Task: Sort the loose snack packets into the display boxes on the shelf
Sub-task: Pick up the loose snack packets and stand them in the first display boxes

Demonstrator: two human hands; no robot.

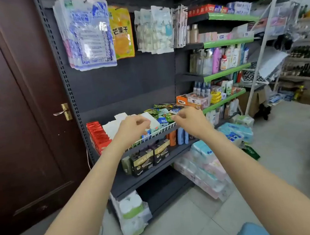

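Two bare forearms are stretched toward a dark metal shelf (153, 139) edged with a white wire rail. The left hand (132, 128) is held over white cardboard display boxes (113, 128), its fingers loosely curled; whether anything is pinched cannot be told. The right hand (189, 120) is held just beside it, fingers curled downward above a heap of glossy green and blue snack packets (164, 114); a grip cannot be confirmed. Shiny red foil packs (98, 135) are stacked at the shelf's left end.
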